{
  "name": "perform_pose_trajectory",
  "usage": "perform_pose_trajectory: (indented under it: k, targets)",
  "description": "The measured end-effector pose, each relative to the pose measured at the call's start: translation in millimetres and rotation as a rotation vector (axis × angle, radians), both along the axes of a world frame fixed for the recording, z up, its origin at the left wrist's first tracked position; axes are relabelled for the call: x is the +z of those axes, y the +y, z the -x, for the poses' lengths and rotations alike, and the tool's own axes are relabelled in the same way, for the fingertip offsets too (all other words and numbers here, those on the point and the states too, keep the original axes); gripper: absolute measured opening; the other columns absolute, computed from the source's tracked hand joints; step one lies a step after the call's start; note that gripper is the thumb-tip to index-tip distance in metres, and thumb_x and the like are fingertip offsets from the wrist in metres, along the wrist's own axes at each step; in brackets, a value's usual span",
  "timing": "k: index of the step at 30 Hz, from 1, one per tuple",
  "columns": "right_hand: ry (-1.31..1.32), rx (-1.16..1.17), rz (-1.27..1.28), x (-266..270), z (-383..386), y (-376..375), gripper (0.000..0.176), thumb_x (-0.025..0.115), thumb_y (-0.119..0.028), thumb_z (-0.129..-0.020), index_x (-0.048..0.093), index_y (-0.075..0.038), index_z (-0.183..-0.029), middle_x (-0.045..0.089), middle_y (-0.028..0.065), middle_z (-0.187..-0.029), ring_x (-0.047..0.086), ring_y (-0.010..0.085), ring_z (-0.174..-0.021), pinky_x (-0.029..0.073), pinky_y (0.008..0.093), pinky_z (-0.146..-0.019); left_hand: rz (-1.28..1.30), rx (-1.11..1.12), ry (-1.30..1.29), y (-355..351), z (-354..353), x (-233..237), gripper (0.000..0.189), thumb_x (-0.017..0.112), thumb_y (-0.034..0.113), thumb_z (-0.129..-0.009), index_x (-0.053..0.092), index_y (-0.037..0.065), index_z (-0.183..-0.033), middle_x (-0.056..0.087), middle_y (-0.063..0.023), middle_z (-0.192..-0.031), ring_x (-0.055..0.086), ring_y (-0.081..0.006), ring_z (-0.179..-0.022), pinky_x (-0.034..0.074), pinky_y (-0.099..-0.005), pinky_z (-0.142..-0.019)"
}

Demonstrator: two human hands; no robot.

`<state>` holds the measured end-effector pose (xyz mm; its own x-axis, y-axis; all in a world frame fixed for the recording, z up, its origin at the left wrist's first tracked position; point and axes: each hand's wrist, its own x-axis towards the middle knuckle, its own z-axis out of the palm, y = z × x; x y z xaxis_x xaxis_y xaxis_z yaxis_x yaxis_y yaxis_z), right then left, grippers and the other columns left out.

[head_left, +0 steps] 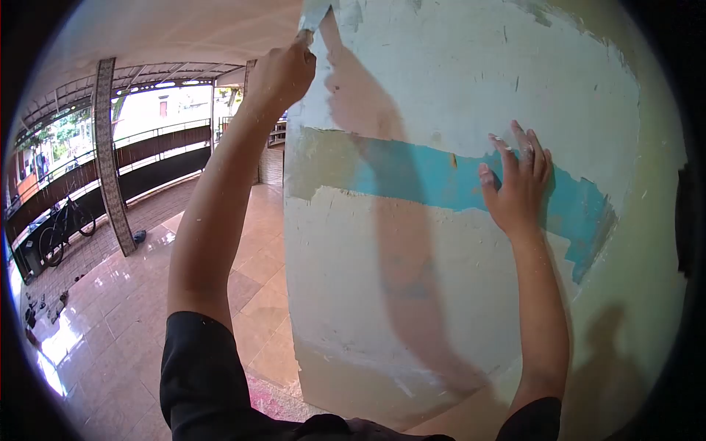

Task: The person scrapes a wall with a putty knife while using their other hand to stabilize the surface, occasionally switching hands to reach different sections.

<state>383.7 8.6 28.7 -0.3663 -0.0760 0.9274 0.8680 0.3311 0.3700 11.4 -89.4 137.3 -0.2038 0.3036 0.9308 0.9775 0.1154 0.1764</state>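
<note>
Left hand fisted on scraper, blade against pillar at its top-left edge. Right hand well apart, lower right, flat with fingers spread on blue band. Arm shadow runs down pillar face. Bike far left, beyond tiled floor

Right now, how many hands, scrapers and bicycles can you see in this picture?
Hands: 2 (left hand gripping the scraper, right hand flat on the wall)
Scraper: 1
Bicycle: 1
Total: 4
</note>
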Motion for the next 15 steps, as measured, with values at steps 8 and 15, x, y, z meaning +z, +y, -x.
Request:
perform_pose_trajectory:
  k: [8,15]
  targets:
    - [0.029,0.068,-0.068,17,-13,7,0.046,0.062,-0.03,-0.092,0.054,-0.021,-0.137,0.04,0.0129,-0.155,0.031,0.0379,-0.144,0.019,0.0631,-0.116,0.039,0.044,0.016,2,6,7,0.046,0.042,0.025,-0.099,0.047,0.02,-0.145,0.071,-0.0254,-0.101,0.069,-0.0444,-0.098,0.053,-0.0556,-0.086]
    - [0.002,-0.062,-0.049,9,-5,6,0.047,0.062,-0.032,-0.093,0.054,-0.022,-0.138,0.039,0.0102,-0.156,0.029,0.0354,-0.146,0.016,0.0639,-0.118,-0.081,0.009,0.085,30,33,68,0.045,0.04,0.026,-0.1,0.048,0.022,-0.144,0.069,-0.0272,-0.112,0.065,-0.0474,-0.106,0.051,-0.0572,-0.093]
